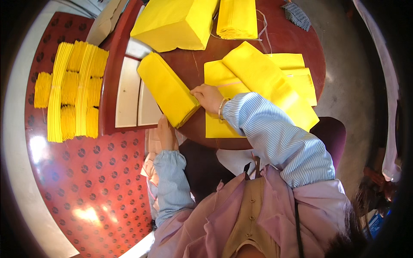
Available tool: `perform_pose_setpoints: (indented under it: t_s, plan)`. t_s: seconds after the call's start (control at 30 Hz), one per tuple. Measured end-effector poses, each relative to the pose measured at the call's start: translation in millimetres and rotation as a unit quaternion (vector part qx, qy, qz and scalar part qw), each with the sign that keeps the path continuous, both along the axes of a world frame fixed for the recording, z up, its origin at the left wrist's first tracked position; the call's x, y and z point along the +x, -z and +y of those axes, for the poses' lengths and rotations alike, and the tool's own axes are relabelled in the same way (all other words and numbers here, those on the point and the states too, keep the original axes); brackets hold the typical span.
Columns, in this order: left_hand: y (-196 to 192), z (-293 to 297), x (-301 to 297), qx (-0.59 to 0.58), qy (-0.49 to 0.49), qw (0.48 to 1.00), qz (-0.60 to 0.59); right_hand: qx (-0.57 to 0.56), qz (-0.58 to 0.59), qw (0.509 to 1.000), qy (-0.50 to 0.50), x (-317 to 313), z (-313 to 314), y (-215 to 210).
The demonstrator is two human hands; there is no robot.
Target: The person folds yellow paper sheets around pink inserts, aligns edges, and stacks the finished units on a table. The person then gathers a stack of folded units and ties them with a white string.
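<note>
A long stack of folded yellow cloth (pixel 165 88) lies slantwise across the edge of the red table. My right hand (pixel 209 98) grips its right side near the close end, fingers closed on the edge. At the near left corner of the same stack is my left hand (pixel 166 133), fingers pressed together against it; their inner side is partly hidden. To the right of my right hand, several larger yellow cloth pieces (pixel 262 77) overlap on the table, partly covered by my right sleeve.
A big yellow block-shaped bundle (pixel 176 23) and another folded yellow stack (pixel 236 19) stand at the back. White tiles (pixel 127 92) sit within a red frame on the left. Banded yellow bundles (pixel 71 92) rest on a red patterned surface (pixel 90 180). A grey patterned cloth (pixel 297 16) lies far right.
</note>
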State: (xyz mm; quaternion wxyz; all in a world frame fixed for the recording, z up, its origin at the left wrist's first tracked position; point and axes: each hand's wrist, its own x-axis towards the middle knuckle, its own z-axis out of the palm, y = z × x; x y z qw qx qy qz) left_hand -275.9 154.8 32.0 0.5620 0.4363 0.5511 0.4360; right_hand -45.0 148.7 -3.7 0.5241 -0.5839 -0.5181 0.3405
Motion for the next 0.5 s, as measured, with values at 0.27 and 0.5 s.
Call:
perform_pose_setpoints:
  t_s: [0.27,0.5]
  plan:
    - [1,24,-32,-0.037,0.054,0.993,0.099,-0.129,-0.064,0.988,-0.063,10,22,-7]
    - [-8,15,-16,-0.057,0.039,0.997,0.022,-0.158,-0.086,0.97,-0.162,26,35,-19]
